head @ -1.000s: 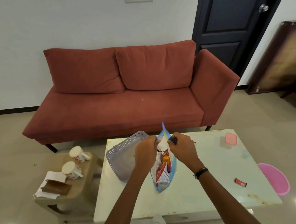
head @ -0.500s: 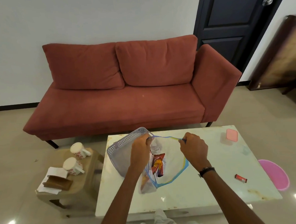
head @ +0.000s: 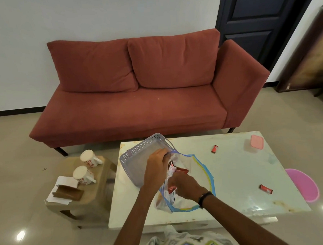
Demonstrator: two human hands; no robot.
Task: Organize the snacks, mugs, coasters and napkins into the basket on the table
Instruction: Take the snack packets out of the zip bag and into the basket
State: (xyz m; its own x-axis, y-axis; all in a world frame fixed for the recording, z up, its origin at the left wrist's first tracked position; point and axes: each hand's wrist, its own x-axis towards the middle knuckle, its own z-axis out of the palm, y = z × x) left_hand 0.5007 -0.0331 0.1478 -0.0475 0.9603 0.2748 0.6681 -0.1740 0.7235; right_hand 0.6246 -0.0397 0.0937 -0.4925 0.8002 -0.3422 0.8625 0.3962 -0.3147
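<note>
A clear zip bag (head: 200, 169) with a blue rim lies open on the white table (head: 234, 174), holding red and white snack packets (head: 181, 171). My left hand (head: 156, 167) pinches the bag's rim near the grey perforated basket (head: 138, 157), which sits tilted at the table's left. Inside the bag's mouth, my right hand (head: 184, 185) is closed on a snack packet. Two small red snack bars (head: 215, 149) (head: 266, 189) lie loose on the table. On a low stool (head: 90, 199) to the left stand two mugs (head: 89, 159) (head: 83, 175), white napkins (head: 63, 181) and brown coasters (head: 68, 192).
A pink-lidded container (head: 257, 146) sits at the table's far right corner. A pink tub (head: 303, 184) stands on the floor right of the table. The red sofa (head: 136, 90) lies beyond the table, with a dark door (head: 260, 19) behind.
The bag has been pulled wide open. My right hand let go of the rim and went down into the bag onto a packet. The left hand keeps its hold on the rim.
</note>
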